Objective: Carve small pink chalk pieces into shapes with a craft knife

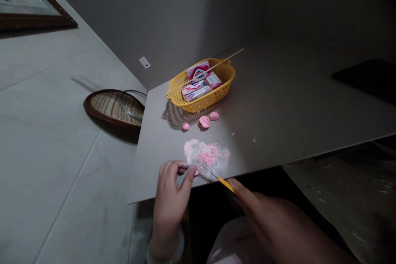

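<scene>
My right hand [272, 222] grips a yellow-handled craft knife [225, 184], its thin blade resting on a whitish-pink smear of crumbled clay [206, 154]. That smear lies near the front edge of a grey board [278, 103]. My left hand [170, 194] sits beside it at the board's edge, its fingertips pinched on a pink clay crumb [195, 171]. Several pink clay lumps [204, 121] lie farther back, in front of a yellow plastic basket [201, 102]. The basket holds several pink-and-white boxes [198, 84], with thin wooden skewers [232, 55] across them.
A round woven tray with a dark wooden rim [102, 117] and a coil of wire [131, 103] sit left of the board on a pale tiled floor [55, 152]. A framed picture [31, 0] leans at the upper left. A dark object [365, 76] lies at the board's right.
</scene>
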